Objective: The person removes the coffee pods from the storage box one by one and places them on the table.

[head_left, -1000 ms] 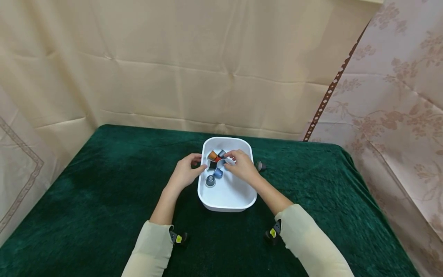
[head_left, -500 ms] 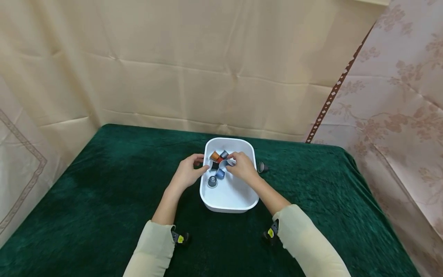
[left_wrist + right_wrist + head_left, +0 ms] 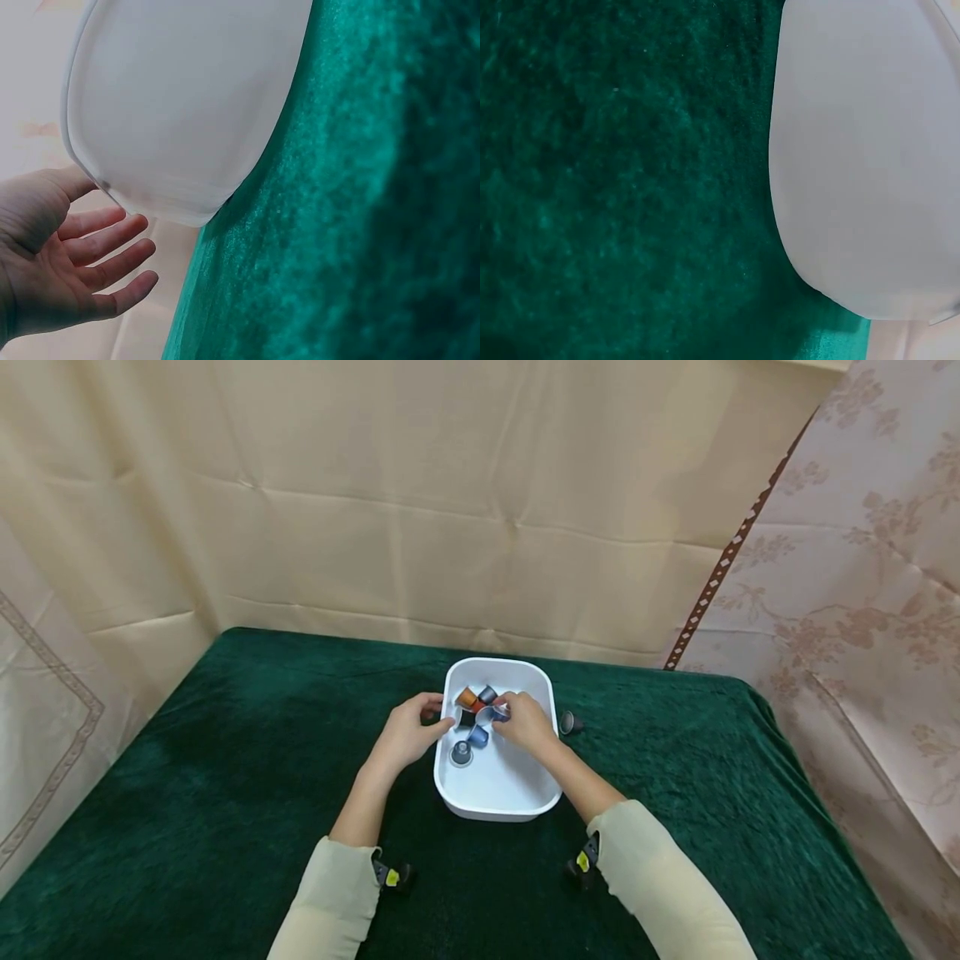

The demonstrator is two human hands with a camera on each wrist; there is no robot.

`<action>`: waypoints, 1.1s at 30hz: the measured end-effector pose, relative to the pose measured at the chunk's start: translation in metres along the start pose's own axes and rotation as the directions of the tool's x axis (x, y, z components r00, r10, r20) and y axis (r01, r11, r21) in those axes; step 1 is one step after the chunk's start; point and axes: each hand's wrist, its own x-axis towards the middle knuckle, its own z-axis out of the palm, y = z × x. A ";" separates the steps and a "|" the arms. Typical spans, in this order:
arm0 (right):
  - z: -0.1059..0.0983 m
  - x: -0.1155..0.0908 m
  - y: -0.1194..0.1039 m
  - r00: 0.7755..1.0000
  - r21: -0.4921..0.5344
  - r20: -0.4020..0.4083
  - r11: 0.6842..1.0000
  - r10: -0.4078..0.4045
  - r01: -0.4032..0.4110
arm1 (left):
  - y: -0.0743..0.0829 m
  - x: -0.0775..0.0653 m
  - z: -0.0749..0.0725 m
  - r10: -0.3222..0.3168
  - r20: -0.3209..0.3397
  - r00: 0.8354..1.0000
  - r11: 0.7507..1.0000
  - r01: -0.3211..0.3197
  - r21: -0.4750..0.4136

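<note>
A white plastic tub (image 3: 498, 789) stands on the green cloth, holding several coffee capsules. My left hand (image 3: 407, 731) is at its left rim; in the left wrist view, the left hand's (image 3: 67, 255) thumb hooks over the rim while the fingers lie loosely along the outside. Inside the tub, my right hand (image 3: 525, 722) pinches a blue coffee capsule (image 3: 501, 714) with a silvery lid, partly hidden by the fingers. Around it lie an orange capsule (image 3: 467, 697), a black capsule (image 3: 467, 718), a blue capsule (image 3: 477, 737) and an upright grey capsule (image 3: 461, 752).
A dark capsule (image 3: 571, 722) lies on its side on the green cloth (image 3: 660, 777), just right of the tub. Beige curtain (image 3: 450, 527) hangs behind the table. The right wrist view shows only the tub's outer wall (image 3: 862, 165) and cloth.
The capsule in my right hand has turned, so its blue side shows more beneath the fingers. My left hand stays at the rim. The whole view has shifted slightly.
</note>
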 end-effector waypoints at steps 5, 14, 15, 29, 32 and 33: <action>0.000 0.001 0.000 1.000 -0.021 0.005 1.000 -0.023 0.023 | 0.000 0.000 0.000 0.000 0.000 1.000 1.000 0.000 0.006; 0.000 0.000 -0.001 1.000 -0.011 0.028 1.000 0.014 -0.013 | -0.001 0.000 0.000 -0.003 0.000 1.000 1.000 0.003 0.006; 0.000 0.000 -0.001 1.000 -0.008 0.027 1.000 0.016 -0.016 | -0.001 0.000 0.000 -0.002 -0.001 1.000 1.000 0.002 0.007; -0.008 -0.007 -0.002 0.999 0.004 -0.015 0.999 -0.052 0.052 | 0.000 -0.001 0.000 0.002 -0.002 1.000 1.000 -0.002 0.005; -0.010 -0.008 -0.002 0.999 0.009 -0.010 0.999 -0.052 0.052 | 0.000 -0.001 0.000 0.001 0.000 1.000 1.000 -0.001 0.000; -0.011 -0.008 -0.003 0.999 0.009 -0.008 0.999 -0.052 0.052 | 0.000 -0.001 0.000 0.002 0.000 1.000 1.000 -0.002 0.000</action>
